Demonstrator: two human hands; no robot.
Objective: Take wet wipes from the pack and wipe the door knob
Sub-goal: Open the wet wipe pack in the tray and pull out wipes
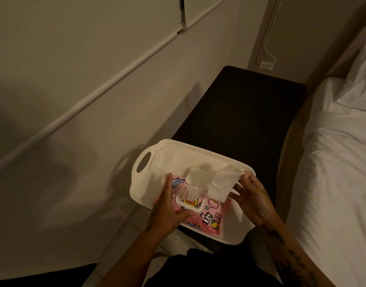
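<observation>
Bed (333, 162) on my right, white sheets, not part of the job. Dark desk (240, 112) ahead along the wall; no door knob anywhere in view, so the wiping is yet to come.

White plastic tray (144, 189) with a cut-out handle sits at the near end of the desk, partly overhanging the edge. Judged light and rigid; it could slide or tip if I tug hard on anything in it.

Pink wet wipes pack (211, 214) lies flat in the tray, cartoon print, flip lid (198, 177) standing open. Soft film pouch, likely slick and light: it will lift with the wipe unless pinned down. My left hand (167, 212) presses on the pack's left side, fingers spread over it, thumb near the opening; it pins the pack down more than it grips it.

Next wipe (191, 193) pokes up through the opening, crumpled.

Wet wipe (223, 183) is drawn out and stretched up to the right, its lower end near the opening. My right hand (252, 197) pinches its upper corner between fingertips and thumb. Thin, limp, damp stuff I'd guess; tears if jerked, clings to itself. Best taken at a corner, then bunched in the palm for wiping.
</observation>
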